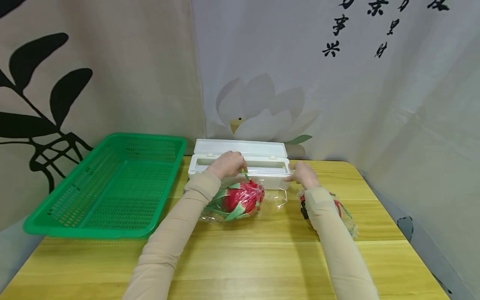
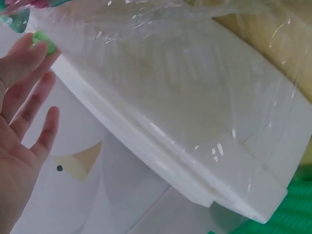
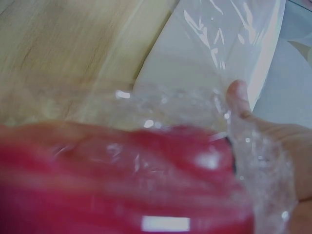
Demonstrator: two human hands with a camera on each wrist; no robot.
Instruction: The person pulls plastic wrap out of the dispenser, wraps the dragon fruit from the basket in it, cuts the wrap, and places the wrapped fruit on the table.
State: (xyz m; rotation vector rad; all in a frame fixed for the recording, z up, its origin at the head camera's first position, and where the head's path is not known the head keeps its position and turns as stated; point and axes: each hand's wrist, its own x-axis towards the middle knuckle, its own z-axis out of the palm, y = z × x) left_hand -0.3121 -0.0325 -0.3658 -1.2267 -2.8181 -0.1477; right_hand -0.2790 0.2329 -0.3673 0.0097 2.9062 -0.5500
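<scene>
A white cling film box (image 1: 270, 182) stands at the back of the table with its lid (image 1: 240, 146) raised. My left hand (image 1: 228, 164) is over the box's front edge, thumb and forefinger pinching a small bright green piece (image 2: 44, 41). The other fingers are spread. Clear film (image 2: 185, 73) hangs over the box front and runs to a red dragon fruit (image 1: 243, 198) with green scales, lying before the box. My right hand (image 1: 304, 174) grips the box's right end, thumb in front. A second film-wrapped dragon fruit (image 3: 122, 180) lies under the right forearm, partly hidden.
A large green plastic basket (image 1: 150, 230) stands on the left of the wooden table (image 1: 240, 266), beside the box. A printed cloth (image 1: 150, 83) hangs behind, close at the back of the box.
</scene>
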